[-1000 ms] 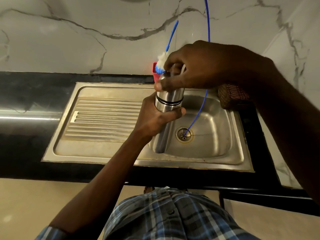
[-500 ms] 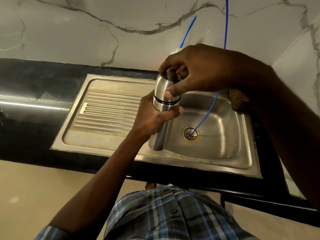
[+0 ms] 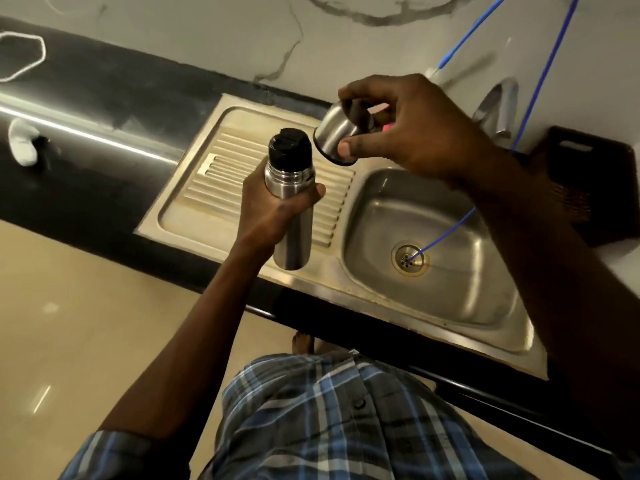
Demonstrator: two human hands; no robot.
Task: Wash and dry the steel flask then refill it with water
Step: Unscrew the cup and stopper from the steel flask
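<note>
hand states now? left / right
Left hand: closed around the steel flask.
Right hand: closed on the steel cap, off the flask.

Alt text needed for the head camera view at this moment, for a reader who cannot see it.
A person's left hand holds a steel flask upright over a steel sink's draining board, its black inner stopper on, while the right hand holds the removed steel cap tilted just beside it. A thin blue tube runs down into the basin drain.
</note>
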